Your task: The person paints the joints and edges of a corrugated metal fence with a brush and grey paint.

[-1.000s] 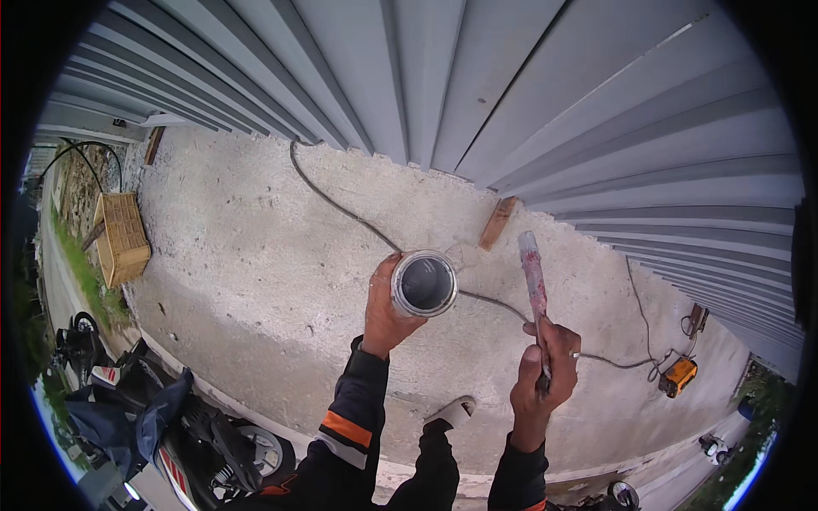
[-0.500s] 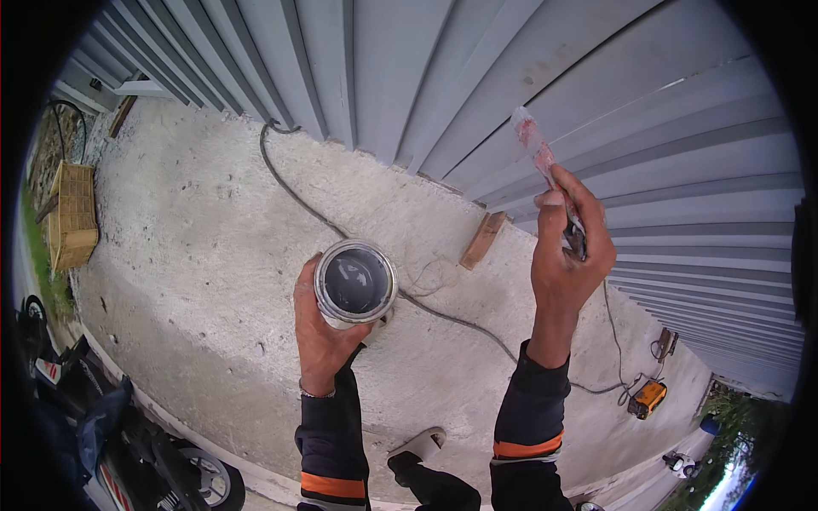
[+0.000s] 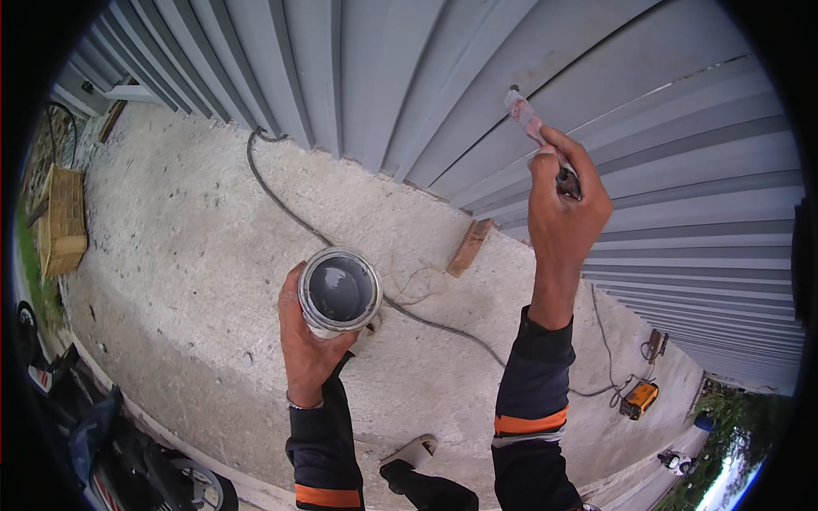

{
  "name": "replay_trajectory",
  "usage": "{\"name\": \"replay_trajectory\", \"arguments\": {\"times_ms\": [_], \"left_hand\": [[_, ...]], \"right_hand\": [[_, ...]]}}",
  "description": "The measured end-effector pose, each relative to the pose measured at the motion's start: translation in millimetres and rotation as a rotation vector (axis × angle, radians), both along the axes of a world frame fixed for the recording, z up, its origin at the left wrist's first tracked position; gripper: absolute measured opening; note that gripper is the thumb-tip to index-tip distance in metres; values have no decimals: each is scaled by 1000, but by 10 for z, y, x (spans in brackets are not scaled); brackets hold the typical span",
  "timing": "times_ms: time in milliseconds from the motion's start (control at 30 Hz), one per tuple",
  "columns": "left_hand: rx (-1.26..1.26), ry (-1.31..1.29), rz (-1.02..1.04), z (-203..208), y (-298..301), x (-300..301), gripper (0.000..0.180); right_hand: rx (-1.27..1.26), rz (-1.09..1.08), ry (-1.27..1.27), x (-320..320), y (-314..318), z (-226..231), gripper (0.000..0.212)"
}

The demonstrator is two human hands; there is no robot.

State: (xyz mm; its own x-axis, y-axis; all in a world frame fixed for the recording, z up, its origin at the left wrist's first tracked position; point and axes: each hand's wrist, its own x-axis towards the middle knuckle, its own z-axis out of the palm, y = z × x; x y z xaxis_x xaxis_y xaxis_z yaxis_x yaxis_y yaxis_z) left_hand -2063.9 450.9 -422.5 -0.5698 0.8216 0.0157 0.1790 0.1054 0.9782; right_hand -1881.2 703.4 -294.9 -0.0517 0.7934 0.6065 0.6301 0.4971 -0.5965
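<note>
My left hand (image 3: 308,353) is wrapped round an open paint can (image 3: 376,317), whose rim is smeared. Grey paint (image 3: 339,291) shows inside it. My right hand (image 3: 569,217) is closed on a paintbrush (image 3: 526,117) with a pale, red-stained body; my fingers hide part of its handle. The brush's dark tip points up at the grey ribbed metal wall (image 3: 366,81), beside a long dark seam. Whether the tip touches the panel I cannot tell.
A brown block (image 3: 469,248) lies at the wall's foot. A cable (image 3: 285,204) crosses the concrete floor (image 3: 183,255) toward an orange-yellow machine (image 3: 639,399) at right. At left stand a wooden crate (image 3: 65,223) and a black motorbike (image 3: 153,464). A sandalled foot (image 3: 415,451) is below.
My right hand has moved up, bringing the brush's tip nearer the brownish marks on the wall. The paint can in my left hand sits slightly lower and further left in view.
</note>
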Motion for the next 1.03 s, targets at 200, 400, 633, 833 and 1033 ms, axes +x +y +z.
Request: {"name": "replay_trajectory", "arguments": {"times_ms": [200,400,633,833,1033], "left_hand": [[-39,34,-35,9,39,-68,99],[-19,-4,-41,8,87,-71,98],[-9,43,-75,-21,73,-135,98],[-27,37,-82,-71,92,-90,99],[-62,48,-85,9,146,-45,96]], "right_hand": [[71,24,48,41,30,85,22],[22,50,2,18,-50,28,22],[53,-3,52,-5,-65,116,21],[40,46,-23,-11,56,0,21],[-8,3,35,32,-95,126,26]]}}
